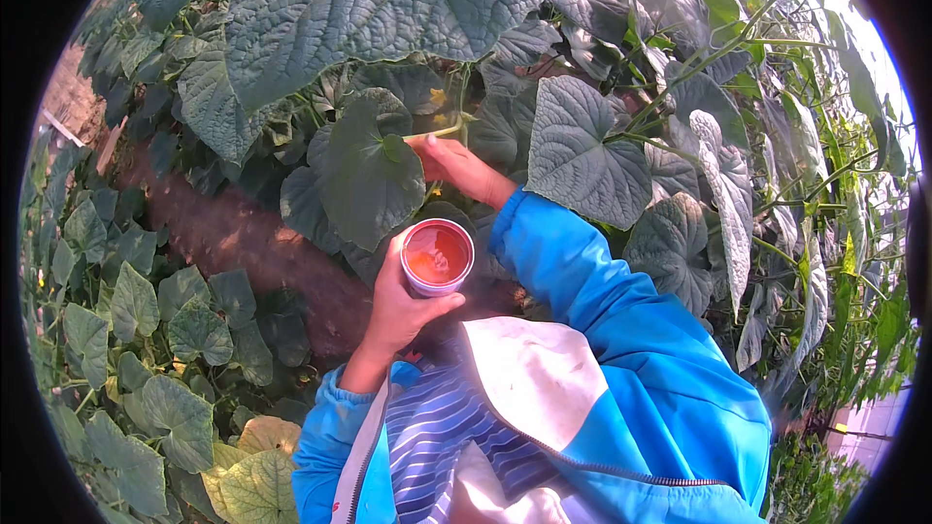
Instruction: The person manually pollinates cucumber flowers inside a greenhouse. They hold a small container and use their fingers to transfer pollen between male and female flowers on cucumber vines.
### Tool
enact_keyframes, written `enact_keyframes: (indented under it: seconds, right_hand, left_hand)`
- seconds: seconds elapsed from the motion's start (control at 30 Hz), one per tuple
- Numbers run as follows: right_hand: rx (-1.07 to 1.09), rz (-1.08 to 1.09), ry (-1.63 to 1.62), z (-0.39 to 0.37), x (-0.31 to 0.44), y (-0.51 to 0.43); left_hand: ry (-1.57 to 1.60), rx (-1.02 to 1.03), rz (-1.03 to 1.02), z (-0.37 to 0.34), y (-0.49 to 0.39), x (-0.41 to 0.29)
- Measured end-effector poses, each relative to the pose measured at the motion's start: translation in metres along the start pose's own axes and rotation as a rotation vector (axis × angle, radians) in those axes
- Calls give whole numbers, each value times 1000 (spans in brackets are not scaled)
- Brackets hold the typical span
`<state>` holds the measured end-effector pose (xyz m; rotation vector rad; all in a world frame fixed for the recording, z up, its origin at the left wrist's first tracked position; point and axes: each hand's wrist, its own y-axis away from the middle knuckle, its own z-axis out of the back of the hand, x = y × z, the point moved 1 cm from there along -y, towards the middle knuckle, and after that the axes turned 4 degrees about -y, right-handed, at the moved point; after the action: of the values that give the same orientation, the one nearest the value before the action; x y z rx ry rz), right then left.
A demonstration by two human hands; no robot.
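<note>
My left hand (390, 309) is wrapped around a small cup (437, 290) with a pale rim, its thumb at the near side. Inside the cup is a red-orange content, perhaps liquid, with light glinting off it. My right hand (462, 169) reaches in among the plants, beside a broad green leaf (368, 178), apparently of a cucumber vine. Its thumb lies close to a pale green stalk (443, 131). That leaf hides the other fingertips, so what they grip is unclear. Small yellow flowers (437, 97) show just above this hand.
One very large leaf (393, 4) hangs across the top of the view. Dense vines with drooping leaves (721, 196) rise on the right. Bare brown soil (240, 233) runs between the rows, with lower plants (175, 407) at the left, some leaves yellowing.
</note>
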<state>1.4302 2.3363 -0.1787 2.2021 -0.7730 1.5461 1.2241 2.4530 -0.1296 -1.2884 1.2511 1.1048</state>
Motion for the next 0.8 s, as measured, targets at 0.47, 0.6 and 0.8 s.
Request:
enact_keyframes:
  seconds: [0.47, 0.6, 0.8]
  right_hand:
    - [-377, -182, 378, 173, -30, -66]
    - [-431, -128, 364, 166, -55, -82]
    - [-394, -195, 513, 135, -49, -88]
  left_hand:
    - [103, -283, 27, 37, -136, 108]
    - [2, -385, 156, 31, -135, 170]
    - [-143, -420, 258, 39, -141, 220]
